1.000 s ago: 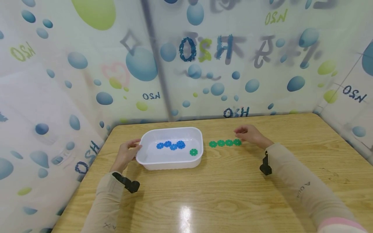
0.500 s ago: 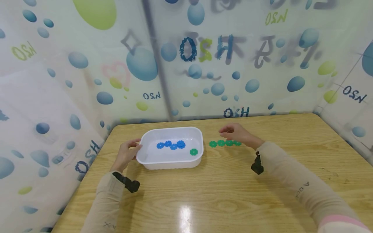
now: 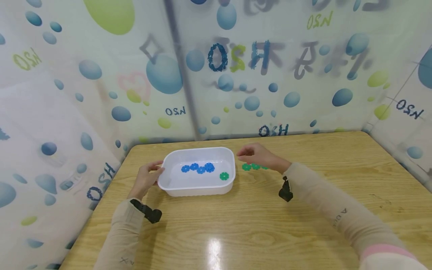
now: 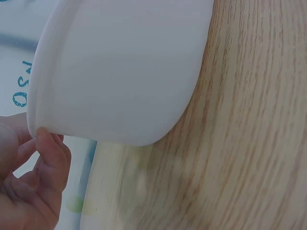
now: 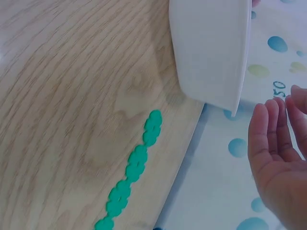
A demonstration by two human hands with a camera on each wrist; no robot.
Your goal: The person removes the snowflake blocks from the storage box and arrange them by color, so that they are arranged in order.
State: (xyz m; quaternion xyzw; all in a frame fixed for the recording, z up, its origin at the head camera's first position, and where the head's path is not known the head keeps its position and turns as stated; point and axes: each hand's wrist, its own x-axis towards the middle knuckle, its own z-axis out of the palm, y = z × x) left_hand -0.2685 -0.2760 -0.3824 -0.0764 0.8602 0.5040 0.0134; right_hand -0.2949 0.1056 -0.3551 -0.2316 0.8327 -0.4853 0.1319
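Observation:
A white plastic basin stands on the table, and my left hand pinches its left rim. In the left wrist view the thumb and fingers meet at the rim's corner. Several blue flower-shaped plastic pieces lie inside, along with one green flower-shaped piece near the right end. Just right of the basin hovers my right hand, its relaxed fingers holding nothing that I can see. Beneath it runs a joined row of green flower-shaped pieces, partly hidden by the hand in the head view.
The wooden table reaches back to a curtain printed with blue and green drops. A black wrist strap with a camera sits on the right sleeve, and a similar strap on the left.
My right hand has moved left, from the row's right end toward the basin's right rim, covering part of the row. The left hand, basin and pieces have stayed in place.

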